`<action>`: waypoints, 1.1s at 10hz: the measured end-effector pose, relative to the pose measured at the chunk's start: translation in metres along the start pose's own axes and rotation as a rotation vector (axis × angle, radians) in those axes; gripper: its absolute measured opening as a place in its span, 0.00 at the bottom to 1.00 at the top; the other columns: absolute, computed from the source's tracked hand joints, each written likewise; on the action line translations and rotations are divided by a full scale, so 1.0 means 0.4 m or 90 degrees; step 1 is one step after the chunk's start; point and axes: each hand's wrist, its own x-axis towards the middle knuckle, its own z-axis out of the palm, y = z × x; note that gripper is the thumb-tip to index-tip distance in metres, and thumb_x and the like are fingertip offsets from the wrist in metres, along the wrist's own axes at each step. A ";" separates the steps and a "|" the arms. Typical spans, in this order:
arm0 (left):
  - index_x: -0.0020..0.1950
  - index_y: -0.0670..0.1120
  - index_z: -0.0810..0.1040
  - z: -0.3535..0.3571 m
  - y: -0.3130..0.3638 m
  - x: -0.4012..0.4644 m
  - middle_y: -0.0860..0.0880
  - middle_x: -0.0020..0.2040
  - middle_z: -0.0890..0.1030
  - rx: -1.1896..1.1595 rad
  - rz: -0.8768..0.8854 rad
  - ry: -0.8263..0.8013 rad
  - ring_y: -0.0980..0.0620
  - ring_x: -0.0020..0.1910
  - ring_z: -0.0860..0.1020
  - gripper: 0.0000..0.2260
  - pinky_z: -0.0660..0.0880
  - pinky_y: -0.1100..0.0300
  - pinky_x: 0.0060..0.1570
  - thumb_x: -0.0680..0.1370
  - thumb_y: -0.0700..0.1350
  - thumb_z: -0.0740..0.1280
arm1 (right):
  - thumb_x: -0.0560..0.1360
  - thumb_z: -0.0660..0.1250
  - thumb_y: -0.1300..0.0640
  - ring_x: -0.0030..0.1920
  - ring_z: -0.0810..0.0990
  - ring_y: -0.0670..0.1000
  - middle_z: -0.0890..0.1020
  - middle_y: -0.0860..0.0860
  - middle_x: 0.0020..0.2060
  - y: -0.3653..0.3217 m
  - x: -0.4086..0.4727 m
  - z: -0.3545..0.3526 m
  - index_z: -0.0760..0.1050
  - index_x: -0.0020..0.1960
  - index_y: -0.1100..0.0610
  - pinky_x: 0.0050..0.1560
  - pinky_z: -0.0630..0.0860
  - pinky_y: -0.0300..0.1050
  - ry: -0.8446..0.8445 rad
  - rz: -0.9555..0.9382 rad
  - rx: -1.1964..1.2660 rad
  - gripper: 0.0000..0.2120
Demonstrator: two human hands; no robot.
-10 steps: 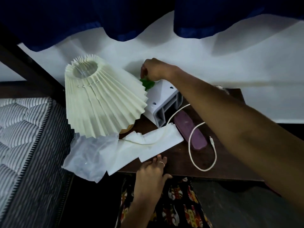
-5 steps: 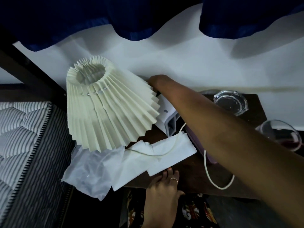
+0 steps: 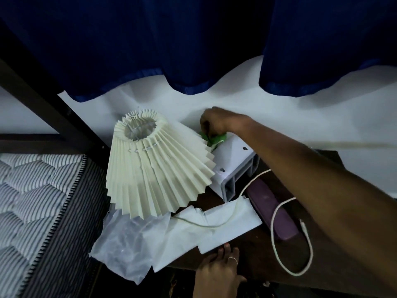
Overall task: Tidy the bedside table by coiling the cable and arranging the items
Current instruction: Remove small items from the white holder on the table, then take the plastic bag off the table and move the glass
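Observation:
On the dark wooden bedside table (image 3: 253, 252) a white cable (image 3: 277, 246) lies loose, looping near the front right edge and running over white paper sheets (image 3: 217, 229). My right hand (image 3: 217, 122) reaches to the back of the table and pinches a small green object (image 3: 217, 138) on top of a white plastic box (image 3: 234, 166). My left hand (image 3: 219, 269) rests flat on the table's front edge, touching the paper, holding nothing. A cream pleated lampshade (image 3: 156, 166) leans tilted at the left. A purple case (image 3: 270, 207) lies under the cable.
A crumpled clear plastic sheet (image 3: 131, 241) hangs over the table's left front corner. A striped mattress (image 3: 40, 207) lies at the left. Dark blue curtains (image 3: 193, 44) hang over the white wall behind the table.
The view swung back left, so the glass items at the right left the frame. My right hand rose from behind the lampshade and again grips the green object. The left hand stayed on the table edge.

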 end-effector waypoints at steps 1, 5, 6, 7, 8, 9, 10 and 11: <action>0.35 0.55 0.86 -0.019 -0.001 0.002 0.56 0.36 0.85 0.001 -0.011 -0.061 0.63 0.31 0.81 0.37 0.73 0.72 0.28 0.29 0.67 0.73 | 0.67 0.62 0.72 0.44 0.78 0.55 0.81 0.56 0.44 0.032 -0.048 -0.036 0.78 0.42 0.57 0.45 0.78 0.45 0.134 -0.039 0.040 0.13; 0.75 0.53 0.57 -0.058 0.058 -0.051 0.52 0.76 0.61 0.058 -0.087 -0.052 0.50 0.68 0.69 0.27 0.70 0.56 0.61 0.78 0.56 0.61 | 0.71 0.65 0.71 0.36 0.76 0.40 0.82 0.55 0.39 0.104 -0.475 -0.117 0.78 0.40 0.60 0.42 0.70 0.26 0.463 0.031 0.326 0.08; 0.76 0.52 0.56 -0.047 0.072 -0.069 0.51 0.76 0.60 0.061 -0.085 -0.018 0.50 0.68 0.69 0.26 0.70 0.57 0.61 0.79 0.56 0.59 | 0.69 0.68 0.70 0.29 0.76 0.31 0.80 0.49 0.33 0.146 -0.620 -0.123 0.80 0.39 0.59 0.37 0.69 0.22 0.495 0.083 0.341 0.07; 0.77 0.52 0.55 -0.033 0.067 -0.074 0.50 0.77 0.58 0.052 -0.084 -0.017 0.51 0.70 0.67 0.26 0.69 0.58 0.63 0.80 0.55 0.57 | 0.68 0.70 0.70 0.28 0.76 0.33 0.81 0.50 0.34 0.231 -0.765 -0.110 0.81 0.40 0.61 0.36 0.71 0.24 0.541 0.173 0.418 0.06; 0.76 0.52 0.59 -0.027 0.061 -0.082 0.51 0.76 0.60 0.040 -0.080 0.003 0.52 0.71 0.67 0.24 0.69 0.59 0.63 0.80 0.54 0.58 | 0.64 0.72 0.66 0.33 0.78 0.46 0.80 0.51 0.32 0.356 -0.914 -0.072 0.80 0.35 0.54 0.39 0.75 0.42 0.602 0.326 0.512 0.07; 0.74 0.52 0.64 -0.024 0.059 -0.088 0.52 0.75 0.63 0.019 -0.091 0.027 0.52 0.71 0.67 0.23 0.69 0.58 0.63 0.80 0.53 0.59 | 0.59 0.71 0.63 0.39 0.79 0.55 0.83 0.58 0.36 0.507 -1.027 0.019 0.81 0.37 0.58 0.48 0.77 0.53 0.645 0.519 0.545 0.06; 0.73 0.51 0.66 -0.017 0.055 -0.090 0.52 0.75 0.64 0.019 -0.101 0.036 0.52 0.71 0.67 0.21 0.70 0.57 0.63 0.79 0.52 0.60 | 0.59 0.72 0.61 0.45 0.81 0.58 0.83 0.65 0.47 0.584 -1.098 0.154 0.81 0.47 0.67 0.53 0.77 0.55 0.621 0.757 0.536 0.18; 0.72 0.51 0.67 -0.014 0.057 -0.093 0.52 0.74 0.65 0.022 -0.110 0.044 0.53 0.71 0.68 0.20 0.70 0.57 0.63 0.80 0.51 0.60 | 0.69 0.69 0.67 0.58 0.78 0.64 0.79 0.68 0.56 0.546 -1.146 0.250 0.76 0.55 0.73 0.58 0.74 0.55 0.561 0.930 0.546 0.16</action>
